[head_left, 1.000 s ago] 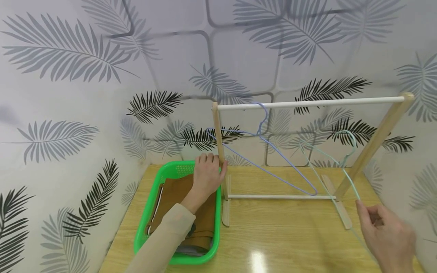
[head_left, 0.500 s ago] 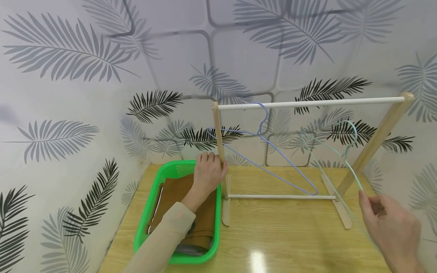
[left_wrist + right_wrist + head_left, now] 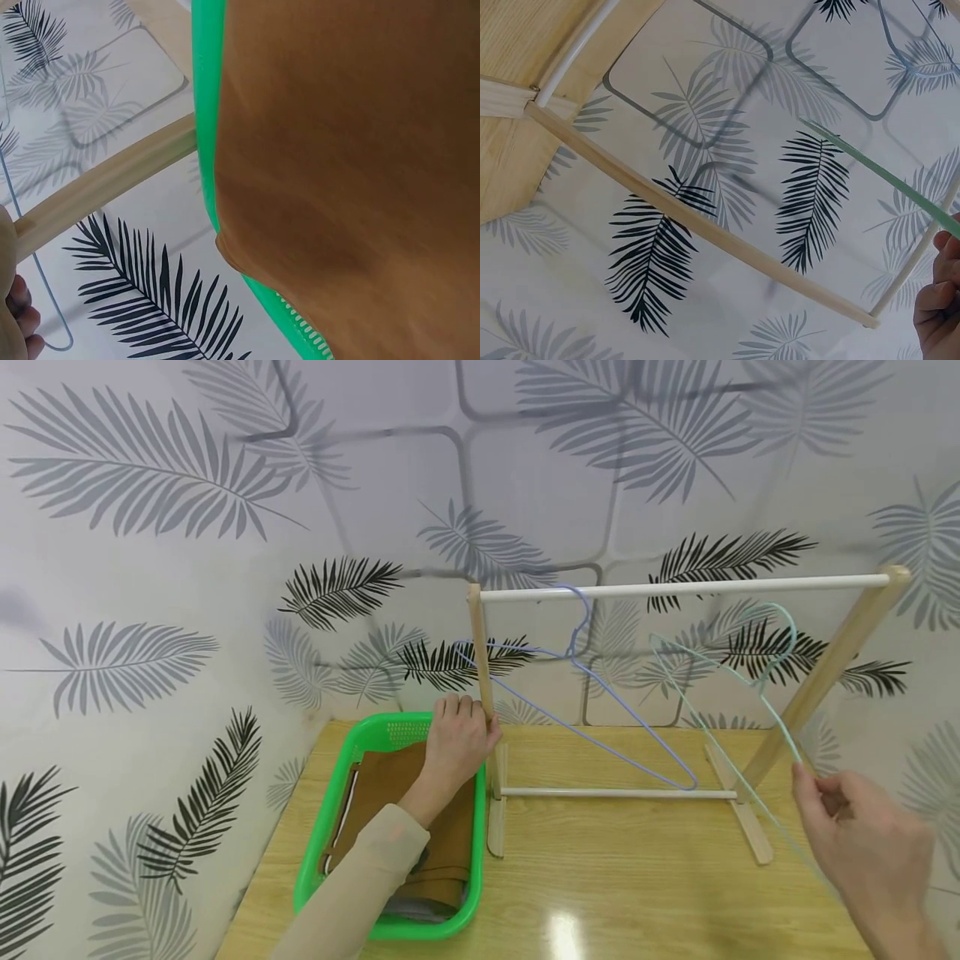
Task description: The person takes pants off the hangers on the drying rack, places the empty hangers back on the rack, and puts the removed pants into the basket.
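My left hand grips the left wooden post of a small clothes rack, just above the basket rim. In the left wrist view, its fingers show beside the same post. My right hand pinches one end of a mint-green clothes hanger, with thumb and fingers curled on the wire. The hanger's hook points up, below the top rail in the head view. A lavender hanger hangs from that rail near the left post.
A green plastic basket stands left of the rack, holding folded brown cloth. The rack's right post leans outward in view, beside the mint hanger. Behind the wooden table rises a leaf-patterned wall.
My right hand has moved slightly up and to the right with the mint hanger, whose hook has risen toward the rail. My left hand stays on the post.
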### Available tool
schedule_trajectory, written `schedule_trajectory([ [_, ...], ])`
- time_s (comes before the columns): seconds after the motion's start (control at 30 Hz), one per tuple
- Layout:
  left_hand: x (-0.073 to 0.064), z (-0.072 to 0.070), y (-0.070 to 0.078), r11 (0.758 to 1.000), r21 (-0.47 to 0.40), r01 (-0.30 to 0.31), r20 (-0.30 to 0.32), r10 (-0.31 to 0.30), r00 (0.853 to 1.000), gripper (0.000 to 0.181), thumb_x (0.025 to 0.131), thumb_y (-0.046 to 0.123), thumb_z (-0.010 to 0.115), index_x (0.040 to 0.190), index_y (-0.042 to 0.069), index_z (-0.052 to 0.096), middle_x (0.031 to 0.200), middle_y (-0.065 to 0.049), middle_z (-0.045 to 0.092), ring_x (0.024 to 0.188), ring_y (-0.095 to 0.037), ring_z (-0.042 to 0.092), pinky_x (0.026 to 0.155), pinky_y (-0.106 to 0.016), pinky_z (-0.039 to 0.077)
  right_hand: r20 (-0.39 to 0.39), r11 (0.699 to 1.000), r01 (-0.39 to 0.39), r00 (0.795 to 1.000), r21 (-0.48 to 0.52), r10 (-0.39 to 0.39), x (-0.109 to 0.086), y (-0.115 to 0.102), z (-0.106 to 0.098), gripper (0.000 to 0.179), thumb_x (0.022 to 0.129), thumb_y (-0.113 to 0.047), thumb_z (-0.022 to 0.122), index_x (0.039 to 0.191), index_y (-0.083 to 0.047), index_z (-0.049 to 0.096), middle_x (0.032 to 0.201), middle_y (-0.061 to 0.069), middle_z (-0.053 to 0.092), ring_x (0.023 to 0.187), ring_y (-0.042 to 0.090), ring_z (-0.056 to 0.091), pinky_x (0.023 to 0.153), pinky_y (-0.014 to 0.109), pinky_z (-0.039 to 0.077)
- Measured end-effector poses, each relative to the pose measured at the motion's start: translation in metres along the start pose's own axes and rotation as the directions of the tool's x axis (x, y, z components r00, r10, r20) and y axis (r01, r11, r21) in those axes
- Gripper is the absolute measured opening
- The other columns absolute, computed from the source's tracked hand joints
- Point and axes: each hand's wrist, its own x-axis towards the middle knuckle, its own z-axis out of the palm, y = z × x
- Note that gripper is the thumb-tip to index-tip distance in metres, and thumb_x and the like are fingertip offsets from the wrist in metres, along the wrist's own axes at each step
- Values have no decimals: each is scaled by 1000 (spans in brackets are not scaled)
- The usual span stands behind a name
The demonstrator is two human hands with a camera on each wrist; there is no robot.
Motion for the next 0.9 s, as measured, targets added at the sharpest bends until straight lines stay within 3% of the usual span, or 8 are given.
schedule_trajectory([
  [0.37,0,-1,0,1000,24,-11,21,11,1000,34,94,36,71,73,10,64,71,-4,62,74,-23,54,70,-33,40,-9,998,48,999,-41,-48,13,3,-3,77,106,-55,46,69,10,67,52,22,61,46,-16,27,33,17,17],
  [0.6,0,-2,0,999,33,-18,26,17,1000,35,94,35,71,72,10,63,70,-4,61,73,-23,53,70,-33,40,-10,998,45,999,-50,-46,24,1,-6,75,106,-54,47,70,9,67,54,21,62,54,-22,23,35,17,17],
  [0.73,0,-1,-1,999,32,-19,12,19,1000,35,93,36,72,71,10,62,69,-4,60,73,-23,52,70,-33,39,-33,997,32,999,-66,-35,30,2,-5,76,106,-56,45,73,9,68,59,24,64,45,-5,33,36,18,18],
  [0.87,0,-1,-1,999,38,-29,14,28,1000,36,95,37,71,71,11,62,70,-3,60,73,-23,51,71,-33,39,-59,996,19,998,-85,-24,33,3,-3,76,106,-55,45,77,11,69,64,28,65,44,28,46,38,19,23],
  [0.9,0,-1,-1,999,41,-30,15,30,999,36,95,37,70,71,11,62,70,-3,60,73,-23,51,71,-33,39,-63,997,10,998,-82,-16,34,3,-2,76,106,-55,45,77,10,69,65,28,65,44,17,43,39,19,24],
])
